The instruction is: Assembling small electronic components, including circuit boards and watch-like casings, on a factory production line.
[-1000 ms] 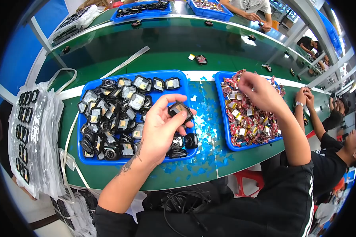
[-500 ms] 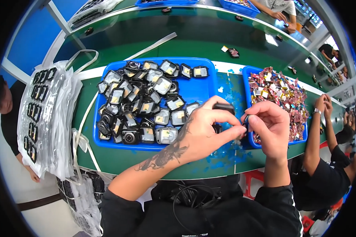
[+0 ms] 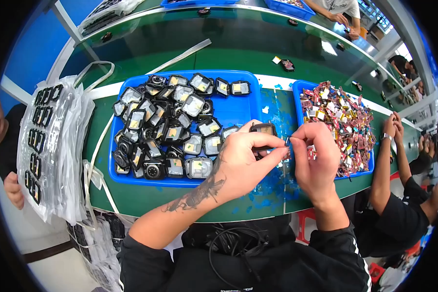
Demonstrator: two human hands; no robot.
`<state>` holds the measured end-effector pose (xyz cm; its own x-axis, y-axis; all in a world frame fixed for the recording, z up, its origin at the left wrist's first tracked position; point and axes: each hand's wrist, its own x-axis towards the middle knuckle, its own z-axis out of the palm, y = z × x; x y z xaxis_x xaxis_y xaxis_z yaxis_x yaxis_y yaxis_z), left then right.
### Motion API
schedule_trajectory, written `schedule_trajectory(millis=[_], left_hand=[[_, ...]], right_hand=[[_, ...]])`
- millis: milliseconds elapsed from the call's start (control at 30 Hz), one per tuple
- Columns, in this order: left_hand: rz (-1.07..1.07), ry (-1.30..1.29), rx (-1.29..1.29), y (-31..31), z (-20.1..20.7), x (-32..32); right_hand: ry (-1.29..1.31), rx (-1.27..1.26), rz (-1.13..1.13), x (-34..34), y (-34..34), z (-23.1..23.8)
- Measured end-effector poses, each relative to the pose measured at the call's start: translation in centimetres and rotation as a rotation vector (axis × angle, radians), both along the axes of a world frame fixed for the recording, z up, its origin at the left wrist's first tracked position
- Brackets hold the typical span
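My left hand (image 3: 243,158) is closed around a small black watch case (image 3: 264,128), its top showing above my curled fingers. Against its side, my right hand (image 3: 318,156) has thumb and forefinger pinched together. A tiny dark piece with a light tip (image 3: 287,141) shows at those fingertips; its kind is too small to tell. Both hands meet over the gap between two blue trays. The left tray (image 3: 233,108) holds many similar black watch cases (image 3: 193,105), several with pale insides and yellowish patches. The right tray (image 3: 297,100) is heaped with small red circuit boards and silvery parts (image 3: 343,129).
Blue scraps (image 3: 265,187) litter the green table (image 3: 146,197) between the trays. Plastic-wrapped black parts (image 3: 48,141) stand at the left, beside a person's hand (image 3: 13,190). Further back, a loose case (image 3: 287,65) lies on the green belt. Co-workers' arms (image 3: 385,165) are at the right.
The watch case in my left hand has turned, showing more of its flat top. My right hand has rolled inward, its fingers curling closer to the case. The person at far left has raised a hand.
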<state>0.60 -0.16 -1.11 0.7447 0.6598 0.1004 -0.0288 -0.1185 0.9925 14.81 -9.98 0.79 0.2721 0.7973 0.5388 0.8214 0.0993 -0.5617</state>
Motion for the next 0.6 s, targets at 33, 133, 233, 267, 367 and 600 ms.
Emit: schedule_trajectory(millis=[33, 133, 233, 267, 367, 600], left_hand=[[-0.017, 0.005, 0.01, 0.2, 0.0, 0.0], [-0.059, 0.061, 0.015, 0.6, 0.4, 0.0], [-0.048, 0.043, 0.004, 0.1, 0.2, 0.1], [-0.007, -0.027, -0.002, -0.1, 0.1, 0.1], [-0.029, -0.007, 0.022, -0.2, -0.1, 0.1], [-0.018, 0.0, 0.024, -0.1, -0.2, 0.3]], right_hand=[[-0.1, 0.05, 0.024, 0.0, 0.0, -0.4], [-0.183, 0.07, 0.107, -0.2, -0.8, -1.0], [0.355, 0.054, 0.025, -0.4, -0.8, -0.6], [0.398, 0.068, 0.055, -0.1, -0.5, -0.8], [0.311, -0.005, 0.105, 0.7, -0.6, -0.9], [-0.291, 0.181, 0.039, -0.2, -0.8, -1.1]])
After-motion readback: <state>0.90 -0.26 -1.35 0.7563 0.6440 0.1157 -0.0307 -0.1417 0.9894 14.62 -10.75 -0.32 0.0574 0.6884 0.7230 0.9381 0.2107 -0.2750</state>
